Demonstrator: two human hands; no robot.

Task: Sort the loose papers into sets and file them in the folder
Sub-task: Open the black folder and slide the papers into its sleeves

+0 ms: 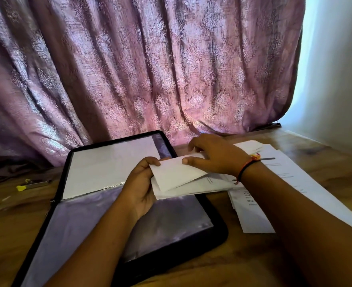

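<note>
A black-edged folder (71, 216) lies open on the wooden table, its clear sleeves reflecting the curtain; a white sheet (108, 164) sits in the far sleeve. My left hand (139, 183) grips the left end of a small stack of white papers (179, 177) held over the folder's right side. My right hand (214, 158) rests on top of the same stack, thumb pressing the upper sheet. More loose printed papers (295, 183) lie spread on the table to the right, partly under my right forearm.
A purple patterned curtain (150, 69) hangs right behind the table. A yellow-tipped small tool (32, 185) lies on the table at far left. A white wall (336, 79) stands at right. The wooden table (253, 255) shows in front.
</note>
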